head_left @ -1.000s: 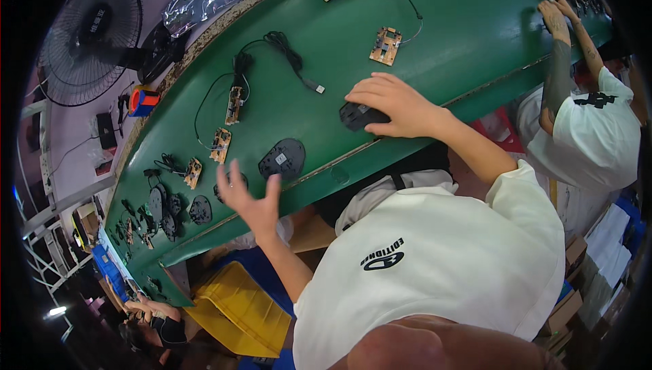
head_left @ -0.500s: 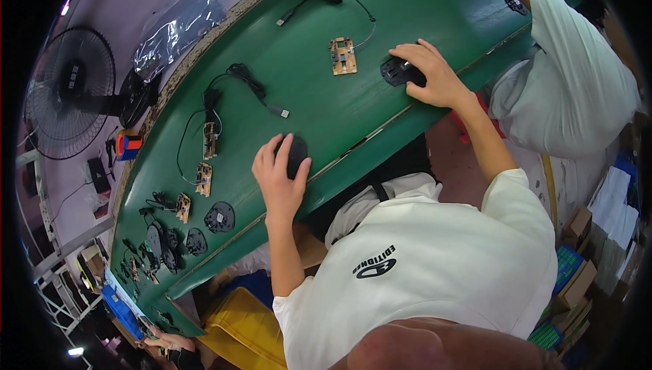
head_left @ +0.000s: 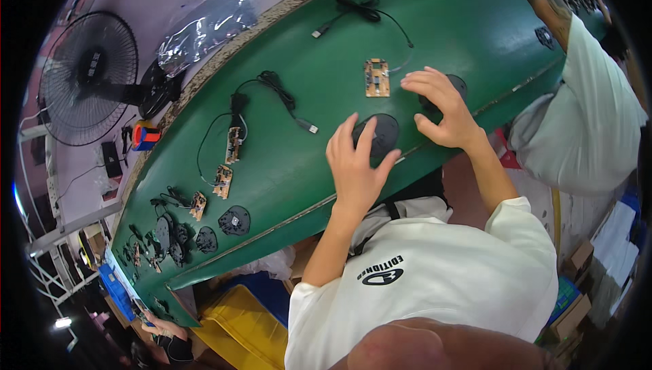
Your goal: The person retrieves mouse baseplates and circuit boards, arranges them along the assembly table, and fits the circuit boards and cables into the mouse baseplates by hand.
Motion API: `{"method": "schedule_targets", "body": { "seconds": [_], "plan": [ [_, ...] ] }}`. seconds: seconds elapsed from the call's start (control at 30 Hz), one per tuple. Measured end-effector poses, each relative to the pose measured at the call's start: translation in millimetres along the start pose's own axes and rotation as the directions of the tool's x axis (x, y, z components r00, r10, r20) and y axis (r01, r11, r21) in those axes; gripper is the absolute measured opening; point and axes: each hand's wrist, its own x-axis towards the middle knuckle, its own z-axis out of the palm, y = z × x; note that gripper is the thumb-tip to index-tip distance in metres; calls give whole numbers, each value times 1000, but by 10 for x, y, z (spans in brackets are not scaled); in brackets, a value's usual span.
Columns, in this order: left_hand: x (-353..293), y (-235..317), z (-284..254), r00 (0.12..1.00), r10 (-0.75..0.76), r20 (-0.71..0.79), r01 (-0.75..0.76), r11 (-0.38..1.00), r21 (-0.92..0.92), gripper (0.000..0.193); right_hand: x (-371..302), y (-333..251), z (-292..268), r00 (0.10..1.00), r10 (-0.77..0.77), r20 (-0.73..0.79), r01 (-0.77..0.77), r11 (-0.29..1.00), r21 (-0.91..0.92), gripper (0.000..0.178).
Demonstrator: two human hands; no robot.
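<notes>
Head view: the left hand (head_left: 356, 166) and right hand (head_left: 441, 108) are reaching over two black shells (head_left: 386, 132) on a green table (head_left: 299, 180).
The shells are looking dark and rounded, one lying under each hand. The left fingers are spreading half-open around theirs; whether they are gripping it, I cannot tell. The right thumb and fingers are standing wide apart, gripping nothing. Two more shells are lying leftward, four tan boards (head_left: 377, 78) are showing clearly, and two cable plugs (head_left: 309, 126) are lying beyond the hands.
</notes>
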Motion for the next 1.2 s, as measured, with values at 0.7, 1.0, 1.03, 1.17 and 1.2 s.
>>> {"method": "schedule_targets", "body": {
  "seconds": [0.7,1.0,1.03,1.17,1.2],
  "plan": [
    [-1167,-797,-831,819,-436,-372,550,781,294,54,3167,1070,1935,996,-55,67,71,961,-266,21],
    [-973,-450,-482,875,-415,-249,459,874,161,59,3275,1031,1856,998,-12,57,24,976,-218,28],
    [-950,-409,-464,884,-403,-236,443,884,152,59,3274,1094,1842,999,0,47,11,972,-236,28],
    [-941,-327,-433,902,-388,-188,416,898,143,58,3330,999,1976,999,46,16,-41,973,-226,25],
    [-949,-325,-431,901,-392,-186,418,899,128,58,3319,996,1972,999,24,-24,-30,961,-276,24]
  ]
}}
